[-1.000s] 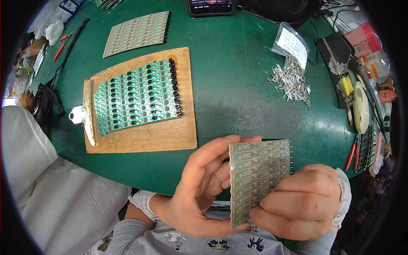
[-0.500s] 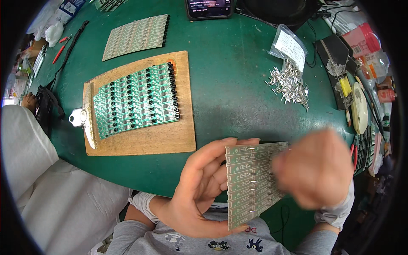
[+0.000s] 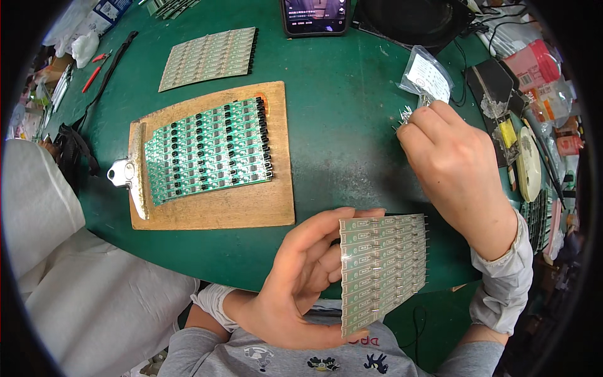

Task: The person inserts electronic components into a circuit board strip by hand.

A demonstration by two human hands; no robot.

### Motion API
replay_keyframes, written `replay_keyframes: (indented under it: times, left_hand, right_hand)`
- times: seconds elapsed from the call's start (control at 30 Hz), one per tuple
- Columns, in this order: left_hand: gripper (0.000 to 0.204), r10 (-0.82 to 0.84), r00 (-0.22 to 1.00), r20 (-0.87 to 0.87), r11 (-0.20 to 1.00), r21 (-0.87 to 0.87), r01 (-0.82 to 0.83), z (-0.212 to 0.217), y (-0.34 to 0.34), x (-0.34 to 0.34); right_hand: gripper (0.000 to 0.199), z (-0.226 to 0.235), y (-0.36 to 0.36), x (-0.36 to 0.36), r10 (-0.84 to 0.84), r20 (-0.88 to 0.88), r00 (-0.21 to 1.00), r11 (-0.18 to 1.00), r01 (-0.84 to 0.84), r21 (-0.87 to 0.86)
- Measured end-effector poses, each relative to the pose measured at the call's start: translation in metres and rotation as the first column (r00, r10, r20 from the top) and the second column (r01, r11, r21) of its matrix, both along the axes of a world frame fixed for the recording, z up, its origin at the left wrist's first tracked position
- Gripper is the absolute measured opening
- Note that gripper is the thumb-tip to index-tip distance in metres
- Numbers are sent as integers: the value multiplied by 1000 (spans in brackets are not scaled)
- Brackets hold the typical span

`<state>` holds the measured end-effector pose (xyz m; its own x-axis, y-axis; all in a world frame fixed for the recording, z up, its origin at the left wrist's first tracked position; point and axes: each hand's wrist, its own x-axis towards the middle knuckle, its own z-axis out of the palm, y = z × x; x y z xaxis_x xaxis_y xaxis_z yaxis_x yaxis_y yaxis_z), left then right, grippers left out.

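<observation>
My left hand (image 3: pixel 295 283) grips a panel of small circuit boards (image 3: pixel 383 270) by its upper and lower edges, tilted above my lap. Thin metal pins stick out from the panel's face and along its right edge. At the right of the table, my right hand (image 3: pixel 449 160) is over a pile of small silvery metal pins (image 3: pixel 404 115). Its fingers are curled downward and its fingertips are hidden, so what they pinch cannot be seen. A clear plastic bag with a white label (image 3: pixel 427 75) lies just beyond that hand.
A wooden clipboard (image 3: pixel 213 217) with a green populated circuit panel (image 3: pixel 210 147) lies left of centre. Behind it sits another bare panel (image 3: pixel 210 60). A phone (image 3: pixel 316 16) stands at the back. Red-handled cutters (image 3: pixel 93 76) lie far left. A person's white sleeve (image 3: pixel 38 201) is at left.
My right hand has moved from the panel's right side up and away to the pin pile, covering most of it. My left hand still holds the panel, now turned slightly.
</observation>
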<state>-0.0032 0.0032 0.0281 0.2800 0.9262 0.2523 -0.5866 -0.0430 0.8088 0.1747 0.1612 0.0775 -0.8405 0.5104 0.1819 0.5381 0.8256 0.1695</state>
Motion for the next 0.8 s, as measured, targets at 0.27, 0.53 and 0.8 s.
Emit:
replay_keyframes:
  times: [0.27,0.53,0.8]
  left_hand:
    - [113,10,1000,12,1000,-24,-10,0,-2,2]
    - [114,49,998,26,999,-22,-49,-2,-3,4]
    - [115,30,1000,-5,999,-26,-30,-1,-3,1]
  right_hand:
    - [18,-5,-6,14,-8,-350,937,991,-40,-131]
    - [23,14,-58,26,-56,-612,789,869,-264,-420]
    - [24,8,-72,22,-88,-721,687,532,-579,-617]
